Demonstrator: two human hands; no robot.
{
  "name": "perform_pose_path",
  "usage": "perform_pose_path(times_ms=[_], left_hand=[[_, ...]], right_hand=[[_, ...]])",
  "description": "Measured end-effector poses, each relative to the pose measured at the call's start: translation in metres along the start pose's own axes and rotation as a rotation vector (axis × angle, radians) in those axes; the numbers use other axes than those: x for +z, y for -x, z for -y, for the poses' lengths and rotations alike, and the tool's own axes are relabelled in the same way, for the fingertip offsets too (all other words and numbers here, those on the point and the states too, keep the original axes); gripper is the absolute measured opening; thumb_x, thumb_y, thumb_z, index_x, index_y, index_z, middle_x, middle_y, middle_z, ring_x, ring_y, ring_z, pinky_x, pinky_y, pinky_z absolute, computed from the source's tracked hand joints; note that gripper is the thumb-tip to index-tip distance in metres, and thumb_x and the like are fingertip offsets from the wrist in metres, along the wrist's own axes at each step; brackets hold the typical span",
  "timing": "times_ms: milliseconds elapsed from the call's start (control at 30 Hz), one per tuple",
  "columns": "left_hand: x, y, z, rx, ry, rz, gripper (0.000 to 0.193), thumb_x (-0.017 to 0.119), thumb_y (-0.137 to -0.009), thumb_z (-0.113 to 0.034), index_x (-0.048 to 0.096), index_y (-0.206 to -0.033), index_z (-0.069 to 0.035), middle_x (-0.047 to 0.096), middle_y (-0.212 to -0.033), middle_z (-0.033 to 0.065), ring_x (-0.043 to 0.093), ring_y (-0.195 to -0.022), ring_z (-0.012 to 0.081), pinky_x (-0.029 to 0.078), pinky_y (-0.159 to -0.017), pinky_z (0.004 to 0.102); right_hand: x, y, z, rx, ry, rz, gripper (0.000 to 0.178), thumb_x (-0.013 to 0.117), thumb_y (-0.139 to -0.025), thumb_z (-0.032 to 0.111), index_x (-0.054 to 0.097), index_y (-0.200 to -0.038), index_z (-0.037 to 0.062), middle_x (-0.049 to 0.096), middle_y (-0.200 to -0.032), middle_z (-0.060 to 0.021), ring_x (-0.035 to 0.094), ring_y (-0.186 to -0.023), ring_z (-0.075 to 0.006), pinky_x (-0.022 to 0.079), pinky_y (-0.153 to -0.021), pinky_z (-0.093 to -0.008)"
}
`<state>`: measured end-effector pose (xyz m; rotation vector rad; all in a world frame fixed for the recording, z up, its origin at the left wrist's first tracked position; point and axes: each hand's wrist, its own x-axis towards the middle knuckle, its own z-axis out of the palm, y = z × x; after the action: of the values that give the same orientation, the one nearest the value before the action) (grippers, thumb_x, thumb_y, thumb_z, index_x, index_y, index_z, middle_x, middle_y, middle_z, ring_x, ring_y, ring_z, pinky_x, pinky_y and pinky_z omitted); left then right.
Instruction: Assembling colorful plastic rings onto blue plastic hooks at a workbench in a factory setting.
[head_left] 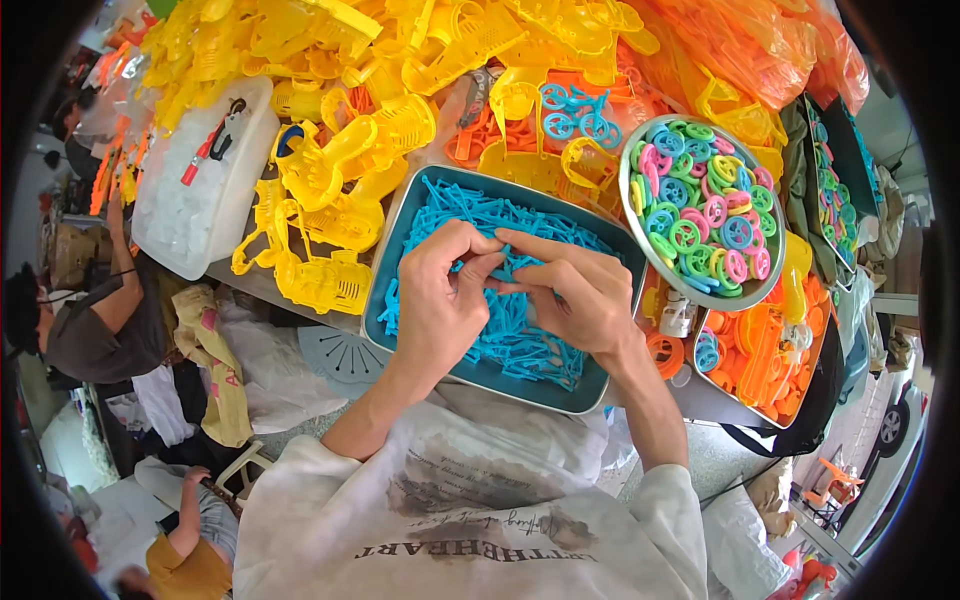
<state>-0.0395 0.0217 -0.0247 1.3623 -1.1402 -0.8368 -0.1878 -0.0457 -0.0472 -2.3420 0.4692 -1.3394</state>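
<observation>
Above the blue parts [530, 358] in the tray [591, 392], our left hand [445, 292] and right hand [582, 297] met in pinched grips, seemingly on a small piece hidden between them; we judged this fingertip handling, calling for steady, aligned pinches next.

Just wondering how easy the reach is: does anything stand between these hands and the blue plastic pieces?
Nothing visible does. The tray has no lid on it, and the left hand and right hand are both directly over the blue plastic pieces, fingertips close together.
</observation>
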Motion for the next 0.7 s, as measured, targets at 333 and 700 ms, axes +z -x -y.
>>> perform_pose_path(times_ms=[333, 700], left_hand=[[-0.005, -0.001, 0.008, 0.132, -0.166, 0.07, 0.008, 0.052, -0.086, 0.014, 0.053, -0.083, 0.006, 0.055, -0.077, 0.0095, 0.059, -0.067, 0.0132, 0.056, -0.057, 0.0256], [-0.015, -0.003, -0.001, 0.09, -0.073, 0.155, 0.021, 0.046, -0.094, 0.007, 0.064, -0.105, 0.003, 0.057, -0.089, 0.0091, 0.064, -0.076, 0.0174, 0.06, -0.067, 0.0275]], right_hand=[[-0.005, 0.0, 0.001, 0.102, -0.06, 0.05, 0.029, 0.065, -0.058, -0.013, 0.06, -0.081, 0.0049, 0.071, -0.103, -0.0139, 0.071, -0.076, -0.0237, 0.057, -0.064, -0.03], [-0.003, -0.003, 0.006, 0.252, -0.156, -0.02, 0.03, 0.072, -0.069, -0.01, 0.064, -0.095, 0.003, 0.071, -0.106, -0.0134, 0.07, -0.083, -0.0214, 0.057, -0.071, -0.0301]])
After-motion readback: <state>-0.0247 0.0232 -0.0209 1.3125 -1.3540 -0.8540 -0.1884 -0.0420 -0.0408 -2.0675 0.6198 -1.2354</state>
